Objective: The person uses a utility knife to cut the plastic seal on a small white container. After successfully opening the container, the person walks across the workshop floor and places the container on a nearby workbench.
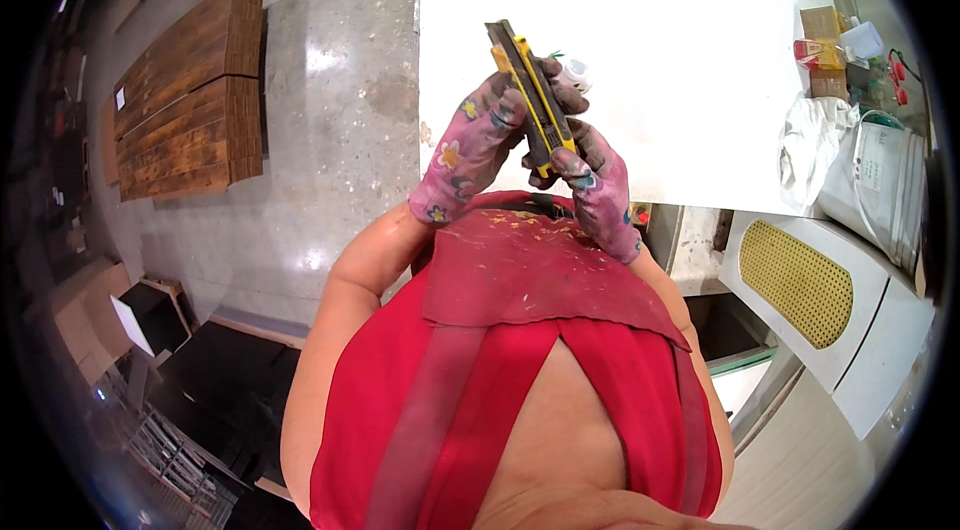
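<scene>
Both my hands wear pink flowered gloves with dark, soiled fingers. Between them, over the near-left part of a white tabletop, is a black and yellow utility knife, tilted with its far end toward the upper left. My left hand closes on its left side. Around its lower end and right side wrap the fingers of my right hand. A small yellowish patch shows by the knife's upper end; I cannot tell what it is. Just beyond my right fingers stands a small white container, partly hidden.
On the right lie a cardboard box, a crumpled white bag and a large white bucket. Below them is a white cabinet panel with woven cane. Stacked brown boards stand on the concrete floor at left.
</scene>
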Tool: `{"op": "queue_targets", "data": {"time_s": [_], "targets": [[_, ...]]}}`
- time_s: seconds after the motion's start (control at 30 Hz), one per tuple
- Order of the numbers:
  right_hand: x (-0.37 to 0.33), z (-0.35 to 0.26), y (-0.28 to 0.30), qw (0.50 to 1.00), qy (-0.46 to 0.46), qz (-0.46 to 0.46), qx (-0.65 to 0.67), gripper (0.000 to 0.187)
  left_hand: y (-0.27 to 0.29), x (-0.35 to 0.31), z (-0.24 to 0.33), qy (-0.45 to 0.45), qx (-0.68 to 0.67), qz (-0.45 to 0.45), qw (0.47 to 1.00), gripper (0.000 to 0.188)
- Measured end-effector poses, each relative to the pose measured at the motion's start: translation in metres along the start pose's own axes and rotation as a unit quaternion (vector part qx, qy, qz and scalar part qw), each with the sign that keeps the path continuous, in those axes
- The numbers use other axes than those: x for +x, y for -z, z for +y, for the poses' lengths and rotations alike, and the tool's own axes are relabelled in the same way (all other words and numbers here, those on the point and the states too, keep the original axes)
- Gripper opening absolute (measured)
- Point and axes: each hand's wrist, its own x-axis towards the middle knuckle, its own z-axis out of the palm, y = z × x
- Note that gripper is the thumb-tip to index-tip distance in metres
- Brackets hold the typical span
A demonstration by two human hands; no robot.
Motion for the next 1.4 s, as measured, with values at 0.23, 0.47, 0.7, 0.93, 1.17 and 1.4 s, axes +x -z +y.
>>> {"op": "queue_targets", "data": {"time_s": [0.23,0.47,0.7,0.93,1.17,1.4], "targets": [[-0.003,0.001,0.006,0.998,0.019,0.023,0.061,0.06,-0.015,-0.005,-0.003,0.059,0.041,0.039,0.997,0.064],[-0.01,0.01,0.019,0.989,0.02,0.063,0.134,0.052,-0.023,-0.004,-0.017,0.092,0.036,0.014,0.995,0.053],[-0.016,0.023,0.028,0.978,0.038,0.094,0.181,0.044,-0.028,0.002,-0.031,0.11,0.024,-0.031,0.993,0.052],[-0.026,0.033,0.048,0.975,-0.033,0.063,0.212,0.032,-0.023,0.012,-0.056,0.146,0.024,-0.076,0.986,0.045],[-0.041,0.026,0.063,0.974,-0.096,0.093,0.184,0.032,-0.013,0.028,-0.079,0.142,0.102,-0.091,0.98,0.049],[-0.048,0.028,0.066,0.965,-0.068,0.153,0.203,0.029,-0.012,0.028,-0.108,0.193,-0.029,-0.11,0.975,0.045]]}}
